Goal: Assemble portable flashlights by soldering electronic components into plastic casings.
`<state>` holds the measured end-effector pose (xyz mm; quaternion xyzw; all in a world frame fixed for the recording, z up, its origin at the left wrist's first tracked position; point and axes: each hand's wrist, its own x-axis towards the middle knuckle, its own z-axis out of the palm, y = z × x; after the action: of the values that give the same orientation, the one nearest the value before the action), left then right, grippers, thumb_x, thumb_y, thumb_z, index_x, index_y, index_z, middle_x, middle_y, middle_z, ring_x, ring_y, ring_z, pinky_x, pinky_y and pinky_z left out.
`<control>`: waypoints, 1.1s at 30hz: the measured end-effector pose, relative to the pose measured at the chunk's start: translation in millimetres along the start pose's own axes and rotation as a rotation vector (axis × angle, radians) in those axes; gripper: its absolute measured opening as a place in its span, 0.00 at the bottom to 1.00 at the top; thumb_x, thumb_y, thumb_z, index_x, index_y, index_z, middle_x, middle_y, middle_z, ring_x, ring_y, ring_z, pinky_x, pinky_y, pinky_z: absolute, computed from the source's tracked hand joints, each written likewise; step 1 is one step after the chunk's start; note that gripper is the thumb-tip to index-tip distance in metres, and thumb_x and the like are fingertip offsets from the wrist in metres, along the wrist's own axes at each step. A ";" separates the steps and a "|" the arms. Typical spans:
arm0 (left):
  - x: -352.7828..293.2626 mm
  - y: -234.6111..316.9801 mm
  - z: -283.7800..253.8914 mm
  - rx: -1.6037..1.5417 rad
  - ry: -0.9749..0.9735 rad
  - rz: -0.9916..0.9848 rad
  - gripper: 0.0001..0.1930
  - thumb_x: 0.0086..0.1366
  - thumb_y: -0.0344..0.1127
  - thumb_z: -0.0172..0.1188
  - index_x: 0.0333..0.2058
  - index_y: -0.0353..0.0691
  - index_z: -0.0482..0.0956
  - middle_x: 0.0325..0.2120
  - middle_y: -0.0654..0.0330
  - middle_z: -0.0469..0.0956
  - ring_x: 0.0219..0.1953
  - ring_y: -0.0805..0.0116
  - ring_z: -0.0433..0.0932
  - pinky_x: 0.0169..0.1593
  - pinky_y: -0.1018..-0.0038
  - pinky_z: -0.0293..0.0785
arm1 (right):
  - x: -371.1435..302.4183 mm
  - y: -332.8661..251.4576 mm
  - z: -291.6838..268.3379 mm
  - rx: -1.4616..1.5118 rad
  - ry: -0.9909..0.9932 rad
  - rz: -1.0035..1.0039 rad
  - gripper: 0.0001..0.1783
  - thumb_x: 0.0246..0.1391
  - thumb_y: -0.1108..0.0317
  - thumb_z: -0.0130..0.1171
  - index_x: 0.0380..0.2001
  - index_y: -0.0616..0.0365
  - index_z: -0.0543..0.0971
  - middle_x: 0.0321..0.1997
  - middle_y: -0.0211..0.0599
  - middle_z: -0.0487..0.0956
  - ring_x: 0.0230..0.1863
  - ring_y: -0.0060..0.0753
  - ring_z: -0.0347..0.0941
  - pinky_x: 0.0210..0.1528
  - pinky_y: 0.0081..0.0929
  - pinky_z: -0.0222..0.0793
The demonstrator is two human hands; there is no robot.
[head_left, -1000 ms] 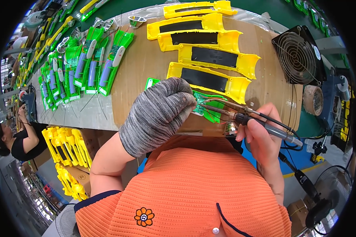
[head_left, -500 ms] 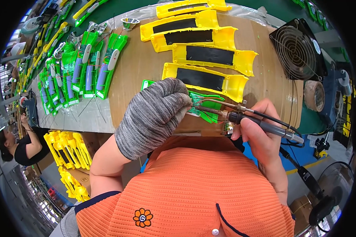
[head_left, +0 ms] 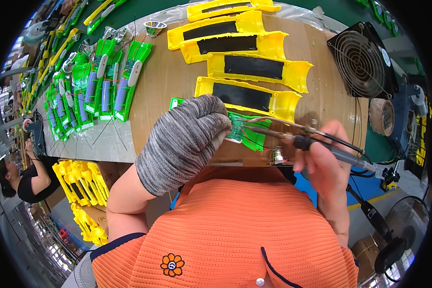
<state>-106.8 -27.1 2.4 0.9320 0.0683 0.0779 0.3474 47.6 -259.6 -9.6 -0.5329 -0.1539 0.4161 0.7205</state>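
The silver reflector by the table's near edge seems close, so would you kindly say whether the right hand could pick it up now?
Probably not as things stand: the silver reflector sits close to the right hand, with the way looking open, but that hand grips the soldering iron.

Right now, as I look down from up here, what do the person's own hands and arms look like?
The left hand wears a knitted glove with mottled grey and black bands, reaching past the wrist. The right hand has no glove. Both forearms are bare; the left sleeve is short, orange and ribbed, with navy trim.
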 end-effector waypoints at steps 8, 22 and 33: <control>0.3 1.9 -1.6 0.028 -0.018 0.030 0.06 0.59 0.28 0.63 0.35 0.38 0.79 0.36 0.54 0.77 0.39 0.52 0.78 0.42 0.62 0.77 | -2.8 -4.0 -14.7 0.084 0.198 -0.121 0.09 0.60 0.68 0.54 0.34 0.58 0.65 0.15 0.28 0.65 0.17 0.25 0.68 0.48 0.39 0.76; 11.6 20.3 0.7 0.341 0.031 0.240 0.11 0.51 0.34 0.65 0.36 0.48 0.81 0.40 0.64 0.78 0.46 0.59 0.75 0.50 0.59 0.68 | -9.8 0.8 -28.4 0.156 0.273 -0.193 0.07 0.61 0.69 0.51 0.33 0.58 0.65 0.15 0.28 0.64 0.18 0.27 0.67 0.44 0.32 0.73; 40.0 30.1 25.9 0.254 0.098 0.408 0.09 0.52 0.35 0.65 0.34 0.54 0.80 0.31 0.69 0.77 0.46 0.65 0.76 0.54 0.62 0.68 | -5.9 -0.5 -27.0 0.188 0.212 -0.225 0.08 0.61 0.70 0.53 0.36 0.58 0.65 0.17 0.32 0.68 0.20 0.29 0.69 0.44 0.34 0.75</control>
<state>-60.5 -58.9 6.8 0.9578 -0.0954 0.1827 0.2006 62.2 -281.4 -18.2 -0.4836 -0.0965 0.2868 0.8213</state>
